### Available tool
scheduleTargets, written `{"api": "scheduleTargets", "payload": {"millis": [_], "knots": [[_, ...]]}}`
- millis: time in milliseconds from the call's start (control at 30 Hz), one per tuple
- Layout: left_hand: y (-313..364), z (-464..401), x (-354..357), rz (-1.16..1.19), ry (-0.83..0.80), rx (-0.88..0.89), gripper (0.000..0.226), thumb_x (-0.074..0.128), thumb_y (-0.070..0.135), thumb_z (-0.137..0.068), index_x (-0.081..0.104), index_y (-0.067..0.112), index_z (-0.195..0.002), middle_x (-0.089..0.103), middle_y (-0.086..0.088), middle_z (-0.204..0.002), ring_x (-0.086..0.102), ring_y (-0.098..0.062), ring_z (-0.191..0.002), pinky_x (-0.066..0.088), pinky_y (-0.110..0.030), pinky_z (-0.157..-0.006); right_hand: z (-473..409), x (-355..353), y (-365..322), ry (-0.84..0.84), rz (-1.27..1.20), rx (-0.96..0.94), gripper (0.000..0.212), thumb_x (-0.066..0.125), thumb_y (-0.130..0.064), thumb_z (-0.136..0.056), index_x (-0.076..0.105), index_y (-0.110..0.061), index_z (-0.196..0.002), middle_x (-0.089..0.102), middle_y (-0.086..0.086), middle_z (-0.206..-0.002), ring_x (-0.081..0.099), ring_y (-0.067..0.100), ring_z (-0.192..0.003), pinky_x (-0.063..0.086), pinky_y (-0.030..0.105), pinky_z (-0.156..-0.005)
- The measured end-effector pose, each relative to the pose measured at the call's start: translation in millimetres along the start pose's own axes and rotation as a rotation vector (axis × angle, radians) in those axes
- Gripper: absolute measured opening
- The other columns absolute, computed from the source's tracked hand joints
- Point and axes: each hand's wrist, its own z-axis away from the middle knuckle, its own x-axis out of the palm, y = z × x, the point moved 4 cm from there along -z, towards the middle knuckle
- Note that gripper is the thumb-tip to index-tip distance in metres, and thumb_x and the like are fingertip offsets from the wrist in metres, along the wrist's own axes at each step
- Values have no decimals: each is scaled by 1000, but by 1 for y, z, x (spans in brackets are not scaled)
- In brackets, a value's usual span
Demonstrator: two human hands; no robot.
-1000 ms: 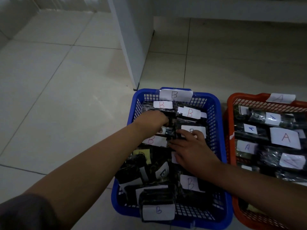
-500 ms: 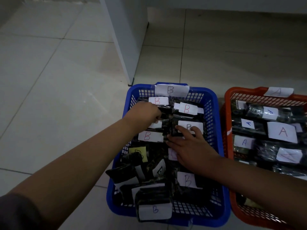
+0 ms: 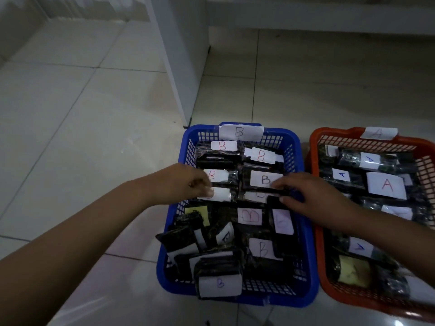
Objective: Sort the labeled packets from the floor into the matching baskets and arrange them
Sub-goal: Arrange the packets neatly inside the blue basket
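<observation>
The blue basket (image 3: pixel 303 234) carries a "B" tag on its far rim and is full of dark packets with white "B" labels. My left hand (image 3: pixel 186 183) reaches in over the left wall and grips the left end of a white-labelled packet (image 3: pixel 222 195) in the third row. My right hand (image 3: pixel 315 202) comes from the right and pinches the edge of a neighbouring dark B packet (image 3: pixel 257 196) between thumb and fingers. The orange basket (image 3: pixel 316 147) on the right, tagged "A", holds packets labelled "A".
A white furniture leg or panel (image 3: pixel 181 67) stands on the tiled floor just behind the blue basket. Pale floor tiles (image 3: pixel 82 137) spread to the left. One B packet (image 3: pixel 220 282) leans over the blue basket's near rim.
Both hands have drawn slightly back toward me, from the second row to the third row of packets. My right hand has shifted to the right, uncovering several labels.
</observation>
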Motion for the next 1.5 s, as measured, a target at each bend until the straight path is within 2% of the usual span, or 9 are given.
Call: {"api": "scheduleTargets", "payload": {"millis": [167,400,600,733,933,1033,1200,1367,1500], "knots": [[5,47,22,101,-231,-85,52,72,51,-73,56,31,-117,55,18,-108,53,0,-99,48,-20,-87,43,14,4,-332,377,24,77,54,-65,-79,19,-42,-144,19,-26,-141,-7,6,-142,-2,33,-114],[11,51,31,52,-101,-40,43,76,27,-76,60,28,-115,60,13,-110,55,-1,-95,47,-16,-83,40,28,-15,-514,627,-81,77,57,-48,-83,10,-50,-144,-16,-8,-157,-26,23,-141,-19,52,-110],[22,50,31,8,-9,21,30,69,19,-83,62,28,-111,57,14,-105,52,1,-93,40,-6,-77,25,33,-24,-612,667,-101,66,66,-34,-80,33,-40,-136,5,-10,-158,-2,27,-144,-6,52,-114],[26,45,24,40,29,30,29,68,21,-85,64,25,-114,57,13,-103,51,1,-92,37,-4,-75,10,24,-29,-581,395,-39,35,60,-21,-86,53,-28,-119,39,-4,-144,9,23,-143,4,48,-115],[32,34,9,79,61,22,25,62,15,-89,63,20,-113,61,6,-108,54,-7,-97,41,-13,-80,-18,-7,-42,-317,30,-44,29,62,-18,-88,57,-31,-113,57,-14,-105,53,10,-104,42,28,-91],[29,32,1,109,79,6,23,60,14,-90,63,21,-112,63,5,-107,56,-9,-99,44,-21,-84,-32,-7,-49,-215,-180,-7,27,70,-18,-82,51,-24,-100,57,-6,-96,54,12,-91,42,21,-70],[20,34,-19,199,174,-35,19,58,14,-91,63,23,-108,62,10,-100,55,0,-90,40,-11,-71,-50,33,-39,-329,-17,6,22,69,-11,-82,50,-18,-90,56,2,-89,52,15,-82,36,20,-60],[8,40,-23,520,275,-108,15,57,13,-92,62,17,-105,65,-1,-100,63,-11,-87,51,-13,-64,-45,48,-20,-295,213,-125,15,62,-4,-81,64,-10,-95,58,5,-99,54,20,-93,41,28,-76],[4,39,-13,829,302,-180,12,58,10,-91,62,8,-102,66,-10,-96,65,-18,-85,55,-17,-67,-34,28,-32,-129,-381,61,22,58,-10,-88,64,-23,-104,66,0,-102,61,14,-94,48,28,-84]]}}
